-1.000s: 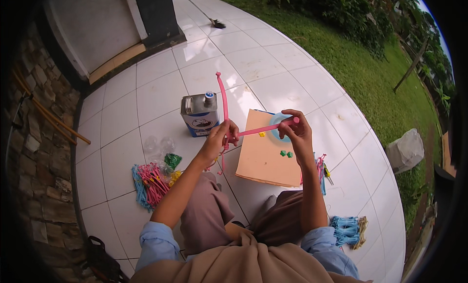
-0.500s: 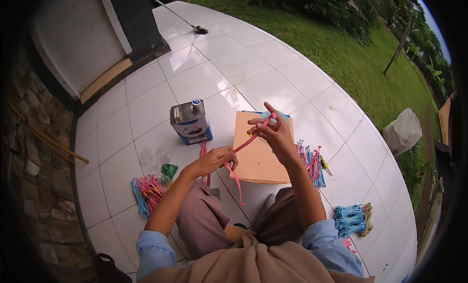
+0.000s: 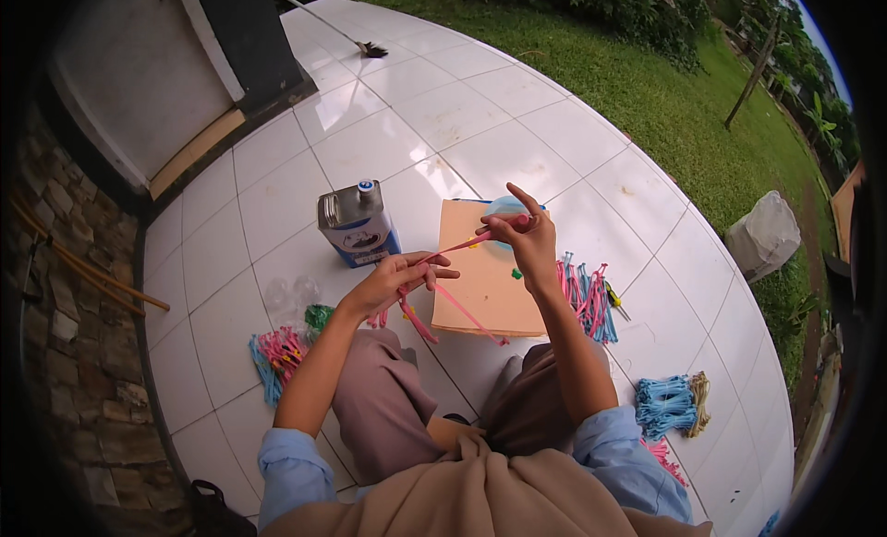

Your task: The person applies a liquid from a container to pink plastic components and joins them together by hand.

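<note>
From the head view, a pink strap [image 3: 462, 245] at frame center slants less steeply than half a second ago, long axis rising rightward, one end pointing upper right. The left hand [image 3: 395, 280] pinches it, two fingers now extended; the right hand [image 3: 531, 246] closes on the upper end.

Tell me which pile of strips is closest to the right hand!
The pink-and-blue pile right of the cardboard, beside the yellow-handled tool; other piles lie farther from the right hand.
</note>
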### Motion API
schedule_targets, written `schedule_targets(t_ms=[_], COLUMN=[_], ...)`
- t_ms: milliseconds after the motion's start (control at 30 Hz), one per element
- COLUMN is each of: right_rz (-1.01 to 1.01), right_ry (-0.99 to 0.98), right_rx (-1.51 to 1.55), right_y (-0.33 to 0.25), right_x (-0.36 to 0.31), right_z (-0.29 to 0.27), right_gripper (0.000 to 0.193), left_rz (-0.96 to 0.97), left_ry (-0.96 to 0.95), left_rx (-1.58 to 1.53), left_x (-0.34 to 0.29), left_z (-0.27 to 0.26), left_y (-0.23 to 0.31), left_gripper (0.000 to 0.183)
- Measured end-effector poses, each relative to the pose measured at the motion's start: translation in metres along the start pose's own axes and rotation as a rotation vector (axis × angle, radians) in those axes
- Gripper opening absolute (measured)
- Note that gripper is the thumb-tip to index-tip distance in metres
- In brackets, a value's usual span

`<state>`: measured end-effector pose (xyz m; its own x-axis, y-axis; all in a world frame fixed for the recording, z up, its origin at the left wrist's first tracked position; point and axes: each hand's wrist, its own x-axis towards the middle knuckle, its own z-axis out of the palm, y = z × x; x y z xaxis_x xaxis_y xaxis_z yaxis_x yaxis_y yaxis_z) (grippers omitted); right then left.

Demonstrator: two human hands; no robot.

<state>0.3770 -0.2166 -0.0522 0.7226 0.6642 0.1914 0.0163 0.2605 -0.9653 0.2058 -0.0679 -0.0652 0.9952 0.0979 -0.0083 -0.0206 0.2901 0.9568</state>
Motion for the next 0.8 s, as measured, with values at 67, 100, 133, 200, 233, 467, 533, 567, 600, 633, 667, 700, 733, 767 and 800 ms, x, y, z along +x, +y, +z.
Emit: schedule_targets(t_ms=[67,100,133,200,233,467,533,567,600,633,667,700,733,767,800], right_rz=[0.033,0.038,0.050,0.067,0.066,0.249,0.205,0.332,0.457,0.345,0.228,0.280,0.165,0.208,0.253], right_ry=[0.001,0.000,-0.003,-0.058,-0.096,-0.446,-0.376,-0.326,-0.276,-0.247,-0.215,-0.283,-0.327,-0.310,-0.295], right_rx=[0.012,-0.022,-0.026,-0.073,-0.060,-0.356,-0.355,-0.508,-0.655,-0.851,-1.045,-1.127,-1.148,-1.083,-1.011], right_y=[0.000,0.001,0.000,0.001,0.002,-0.010,0.006,0.017,0.030,0.045,0.058,0.063,0.073,0.077,0.078], right_x=[0.001,0.000,-0.001,-0.001,-0.002,-0.014,-0.016,-0.013,-0.011,-0.015,-0.023,-0.026,-0.026,-0.024,-0.023], right_z=[-0.003,-0.004,-0.006,-0.013,-0.018,-0.077,-0.105,-0.127,-0.139,-0.139,-0.141,-0.136,-0.134,-0.134,-0.125], right_gripper=[0.059,0.055,0.055,0.051,0.048,0.063,0.044,0.032,0.021,0.016,0.014,0.014,0.015,0.020,0.026], left_rz=[-0.057,-0.120,-0.125,-0.149,-0.173,-0.236,-0.104,-0.083,-0.086,-0.123,-0.160,-0.163,-0.180,-0.198,-0.206], left_ry=[-0.004,-0.010,-0.005,0.003,0.090,0.204,0.266,0.295,0.292,0.357,0.420,0.421,0.409,0.396,0.399], left_rx=[0.024,0.044,0.034,0.368,0.247,-0.001,-0.230,-0.286,-0.289,-0.287,-0.285,-0.284,-0.270,-0.256,-0.253], left_x=[-0.001,-0.003,-0.002,0.001,0.000,0.000,0.007,0.011,0.014,0.015,0.017,0.017,0.017,0.018,0.019], left_z=[0.001,0.002,0.002,0.001,0.003,-0.009,-0.005,0.001,0.005,0.008,0.010,0.011,0.013,0.014,0.014], left_y=[-0.001,-0.004,-0.006,-0.013,-0.016,-0.023,-0.023,-0.021,-0.020,-0.018,-0.017,-0.017,-0.018,-0.020,-0.022], left_gripper=[0.027,0.032,0.032,0.036,0.035,0.032,0.029,0.027,0.027,0.028,0.030,0.030,0.029,0.028,0.028])
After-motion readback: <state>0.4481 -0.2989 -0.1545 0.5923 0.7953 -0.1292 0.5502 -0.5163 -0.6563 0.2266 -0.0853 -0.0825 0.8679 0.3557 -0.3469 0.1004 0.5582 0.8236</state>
